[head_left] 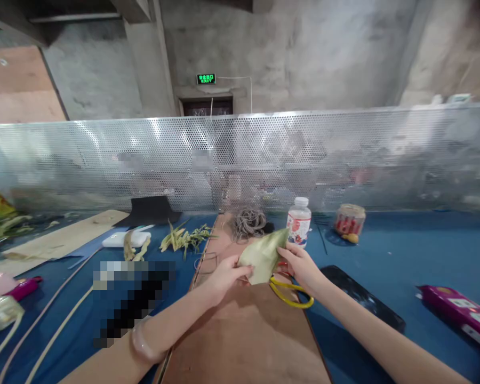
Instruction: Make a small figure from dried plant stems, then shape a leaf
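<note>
A broad, pale green leaf that looks like a corn husk is stretched between my two hands above the wooden board. My left hand pinches its lower left edge between thumb and fingers. On the opposite side my right hand grips the right edge, below a pointed tip that sticks up. Yellow-handled scissors lie on the board just under my right hand; their blades are hidden. Behind the leaf sits a coil of grey cord.
A white bottle and a lidded jar stand at the back right. Nearer are a black tablet-like slab and a purple packet. Leaf strips and a white power strip lie left. A perforated metal screen closes the far side.
</note>
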{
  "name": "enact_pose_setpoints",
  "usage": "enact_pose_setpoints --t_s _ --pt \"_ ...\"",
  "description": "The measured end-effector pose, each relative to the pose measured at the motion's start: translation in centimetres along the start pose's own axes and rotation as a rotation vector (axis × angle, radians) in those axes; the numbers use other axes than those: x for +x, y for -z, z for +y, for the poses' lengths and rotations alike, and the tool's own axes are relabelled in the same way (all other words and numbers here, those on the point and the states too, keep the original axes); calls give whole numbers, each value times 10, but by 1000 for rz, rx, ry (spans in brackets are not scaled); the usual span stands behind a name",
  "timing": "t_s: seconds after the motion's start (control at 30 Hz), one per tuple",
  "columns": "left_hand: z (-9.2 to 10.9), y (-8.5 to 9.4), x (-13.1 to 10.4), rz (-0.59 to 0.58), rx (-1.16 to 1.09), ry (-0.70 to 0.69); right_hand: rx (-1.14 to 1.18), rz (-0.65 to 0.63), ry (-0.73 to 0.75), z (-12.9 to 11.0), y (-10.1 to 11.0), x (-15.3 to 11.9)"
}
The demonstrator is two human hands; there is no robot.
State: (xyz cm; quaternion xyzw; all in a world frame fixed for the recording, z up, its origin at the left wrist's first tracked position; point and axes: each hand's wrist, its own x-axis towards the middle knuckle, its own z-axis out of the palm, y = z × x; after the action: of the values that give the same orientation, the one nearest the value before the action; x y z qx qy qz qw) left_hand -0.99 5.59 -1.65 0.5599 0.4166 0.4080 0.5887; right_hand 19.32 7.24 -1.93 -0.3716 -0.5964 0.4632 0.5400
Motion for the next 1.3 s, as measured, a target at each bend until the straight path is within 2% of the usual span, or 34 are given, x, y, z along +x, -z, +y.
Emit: enact_pose_setpoints --t_s 0.27,0.4,0.5,0.73,1.07,1.2,1.3 --pt "0 -5 2 -69 168 14 -68 98 70 3 -2 -2" --pt "-3 -5 2 -148 241 -102 -59 21 58 1 -9 -9" --pt "-4 -6 0 -187 259 -131 -40 -41 37 0 -15 -14" --pt "-3 -9 -3 -191 328 -147 -25 -54 22 -6 -16 -16" --pt "-2 -13 -6 -159 187 -238 -62 -34 -12 -9 -11 -14" --pt "-2 -17 -10 -163 253 -308 -114 -48 -11 -7 -12 -15" --pt "-4 -16 -11 -167 388 -306 -214 -57 -11 -5 -13 -15"
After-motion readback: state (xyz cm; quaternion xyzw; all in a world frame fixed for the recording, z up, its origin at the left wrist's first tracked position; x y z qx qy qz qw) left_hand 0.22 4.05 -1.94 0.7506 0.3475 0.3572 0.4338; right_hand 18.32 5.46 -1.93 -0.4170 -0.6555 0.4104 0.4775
